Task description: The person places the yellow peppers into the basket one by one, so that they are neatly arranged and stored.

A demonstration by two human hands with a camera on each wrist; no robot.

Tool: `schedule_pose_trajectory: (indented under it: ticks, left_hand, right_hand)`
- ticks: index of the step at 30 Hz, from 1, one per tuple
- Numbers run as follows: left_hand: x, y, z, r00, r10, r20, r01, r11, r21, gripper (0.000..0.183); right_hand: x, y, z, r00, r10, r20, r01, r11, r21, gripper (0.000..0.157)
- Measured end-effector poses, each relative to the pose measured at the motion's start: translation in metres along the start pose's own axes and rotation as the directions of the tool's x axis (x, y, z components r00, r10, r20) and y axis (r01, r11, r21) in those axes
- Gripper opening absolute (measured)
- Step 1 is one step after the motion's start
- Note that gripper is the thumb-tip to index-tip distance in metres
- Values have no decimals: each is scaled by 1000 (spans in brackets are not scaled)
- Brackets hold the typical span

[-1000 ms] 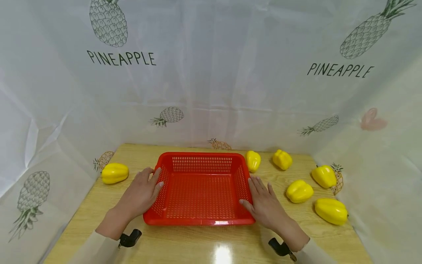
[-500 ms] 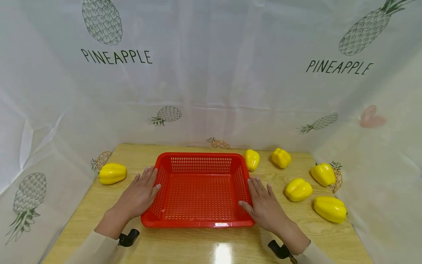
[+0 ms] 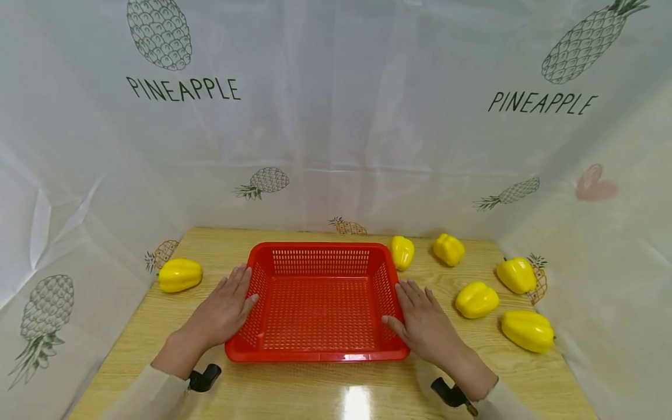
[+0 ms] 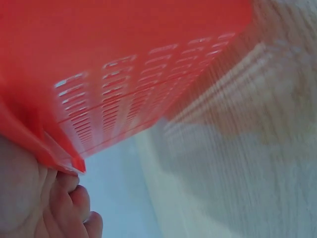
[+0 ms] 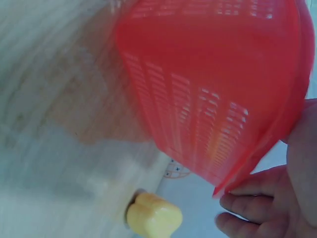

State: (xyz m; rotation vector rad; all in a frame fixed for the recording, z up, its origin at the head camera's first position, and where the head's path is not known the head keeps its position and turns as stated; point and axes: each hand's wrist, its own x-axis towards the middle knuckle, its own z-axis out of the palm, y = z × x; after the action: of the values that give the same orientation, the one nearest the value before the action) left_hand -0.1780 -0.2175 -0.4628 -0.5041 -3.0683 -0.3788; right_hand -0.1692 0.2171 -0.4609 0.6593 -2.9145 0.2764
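Observation:
A red plastic basket [image 3: 317, 315] with perforated walls stands upright on the wooden table in the head view, and nothing lies in it. On its left rim rests my left hand [image 3: 223, 309], fingers straight and thumb over the edge. My right hand [image 3: 422, 321] lies along the right rim in much the same way. Both wrist views show the basket's outer wall [image 4: 114, 94] from below the rim, with the left fingers [image 4: 69, 208] and right fingers [image 5: 257, 198] just under the edge. Neither hand holds anything up.
One yellow bell pepper [image 3: 180, 275] lies left of the basket. Several more are on the right, including one beside the basket's far corner [image 3: 402, 252] and one near the table's right edge [image 3: 527, 331]. A pineapple-print sheet [image 3: 336, 116] encloses the back and sides.
My left hand's fingers have straightened and spread flatter along the rim. The right hand stays on its rim. The basket and peppers keep their places; the head view shifts slightly.

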Motion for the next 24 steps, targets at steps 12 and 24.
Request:
schedule_pose_trajectory:
  ticks: [12,24]
  left_hand:
    - [4,-1,0,1000,0,21,1,1000,-19,70]
    - [0,-1,0,1000,-14,28,15,999,-32,71]
  right_hand:
    - [46,62,-14,993,-23,-113,18,999,-49,67]
    - [106,121,9,998,-46,32,48,996,-73,106]
